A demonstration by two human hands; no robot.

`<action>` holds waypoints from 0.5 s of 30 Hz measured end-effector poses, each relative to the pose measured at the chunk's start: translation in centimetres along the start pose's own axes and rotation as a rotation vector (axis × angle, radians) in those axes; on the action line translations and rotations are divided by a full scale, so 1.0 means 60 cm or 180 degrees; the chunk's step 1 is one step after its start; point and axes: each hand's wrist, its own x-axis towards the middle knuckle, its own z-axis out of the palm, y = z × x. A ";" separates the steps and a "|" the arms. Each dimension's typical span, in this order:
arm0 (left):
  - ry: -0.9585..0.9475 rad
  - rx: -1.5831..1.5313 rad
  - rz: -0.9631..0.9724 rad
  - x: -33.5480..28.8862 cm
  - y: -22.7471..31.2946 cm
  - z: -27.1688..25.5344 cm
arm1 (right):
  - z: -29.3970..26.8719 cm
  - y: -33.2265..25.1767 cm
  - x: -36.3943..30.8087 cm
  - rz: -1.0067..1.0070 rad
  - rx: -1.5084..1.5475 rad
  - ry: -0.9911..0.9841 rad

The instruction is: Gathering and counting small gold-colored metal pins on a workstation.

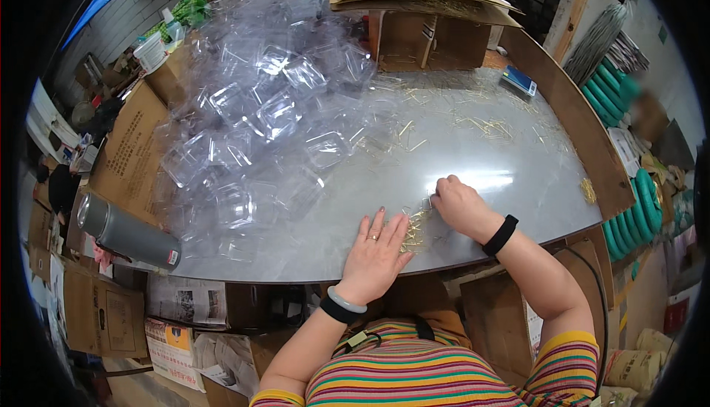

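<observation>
My left hand (372,257) lies flat on the grey tabletop (355,192), fingers stretched out and holding nothing. Against its right side is a small heap of thin, gold-coloured metal pins (414,231). Just beyond and to the right of that heap, my right hand (460,204) has its fingers curled together close to the surface. Whatever may be between those fingertips is hidden or too small to name. More gold pins (484,125) are scattered over the far part of the table.
A big mound of clear plastic boxes (277,111) covers the left side. A grey bottle (129,231) leans at the left edge. At the back stands an open cardboard box (399,41) with pins on top; a small blue-screened device (519,80) lies right of it. A wooden rim (584,126) bounds the right.
</observation>
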 end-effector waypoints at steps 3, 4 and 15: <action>0.0084 -0.0204 -0.0050 -0.004 -0.004 -0.001 | 0.009 -0.019 0.009 -0.0671 0.0357 -0.0188; 0.0165 -0.0381 -0.0164 -0.003 -0.003 -0.002 | 0.010 -0.031 0.011 -0.0969 0.0513 -0.0270; 0.0000 -0.0360 -0.0194 -0.001 -0.006 0.000 | -0.028 -0.017 -0.025 -0.1725 0.0410 -0.0549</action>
